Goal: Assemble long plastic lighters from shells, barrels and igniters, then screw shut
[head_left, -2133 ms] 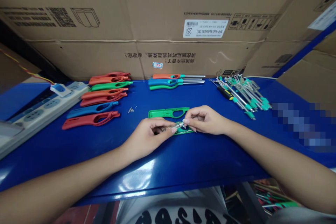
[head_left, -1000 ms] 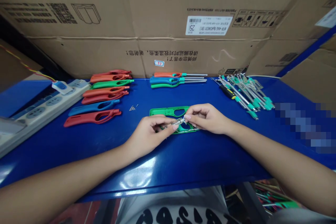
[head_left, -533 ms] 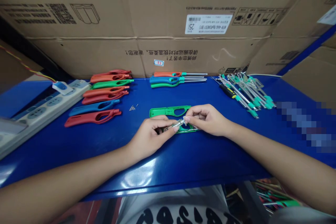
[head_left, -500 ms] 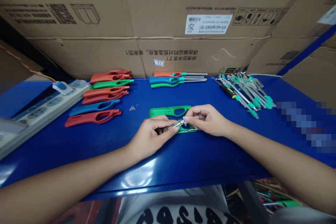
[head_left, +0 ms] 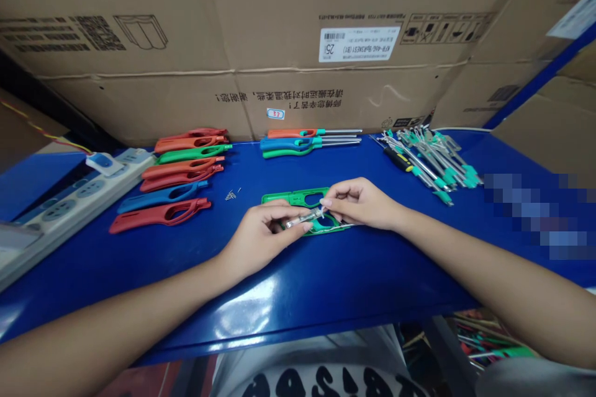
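Together, our left hand (head_left: 261,232) and right hand (head_left: 361,203) pinch a small clear tube (head_left: 305,218) over two green lighter shells (head_left: 298,198), steadying it above the open halves.

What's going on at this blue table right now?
A person works with both bare hands at a blue table. The left hand and right hand pinch a small clear tube between them, just above a green plastic shell lying on the table. Red, orange, blue and green shells lie in a row to the left, finished lighters at the back, and metal rod parts to the right.
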### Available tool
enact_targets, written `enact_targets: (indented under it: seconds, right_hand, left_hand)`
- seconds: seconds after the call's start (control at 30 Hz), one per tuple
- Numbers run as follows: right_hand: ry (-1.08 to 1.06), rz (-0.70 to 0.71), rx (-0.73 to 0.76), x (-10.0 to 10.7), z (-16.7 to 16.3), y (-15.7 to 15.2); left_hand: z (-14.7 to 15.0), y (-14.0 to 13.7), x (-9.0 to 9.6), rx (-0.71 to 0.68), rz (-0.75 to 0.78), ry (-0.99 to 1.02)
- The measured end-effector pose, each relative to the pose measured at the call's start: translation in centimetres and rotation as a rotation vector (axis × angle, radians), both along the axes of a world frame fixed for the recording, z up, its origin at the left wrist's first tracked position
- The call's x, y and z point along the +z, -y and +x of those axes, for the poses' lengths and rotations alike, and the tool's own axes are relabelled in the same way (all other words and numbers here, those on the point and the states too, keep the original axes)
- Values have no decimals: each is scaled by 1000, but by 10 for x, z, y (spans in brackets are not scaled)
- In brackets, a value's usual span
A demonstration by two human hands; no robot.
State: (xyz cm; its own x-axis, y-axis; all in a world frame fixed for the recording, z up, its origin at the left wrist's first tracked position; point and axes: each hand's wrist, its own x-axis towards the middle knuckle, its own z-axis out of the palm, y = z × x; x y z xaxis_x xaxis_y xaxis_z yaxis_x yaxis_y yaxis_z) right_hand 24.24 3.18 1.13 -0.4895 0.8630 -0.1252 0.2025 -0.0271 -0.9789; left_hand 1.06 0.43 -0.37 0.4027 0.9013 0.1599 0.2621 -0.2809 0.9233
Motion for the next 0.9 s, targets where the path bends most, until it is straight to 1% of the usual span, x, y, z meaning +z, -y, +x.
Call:
enact_targets:
  seconds: [0.13, 0.47, 0.6, 0.77, 0.9]
  right_hand:
    - [-2, 6, 14, 1, 0, 1]
    - [10, 1, 33, -2, -1, 0]
    - [-12, 6, 33, -2, 0, 1]
    - [-61, 60, 31, -6, 1, 2]
    - [-34, 118, 21, -8, 0, 3]
  left_hand:
    - [1, 1, 1, 0, -14, 4]
    - [1, -1, 0, 12, 16, -7]
    - [1, -1, 0, 31, -8, 6]
    - [1, 0, -1, 48, -43, 28]
    - [2, 1, -1, 47, -18, 21]
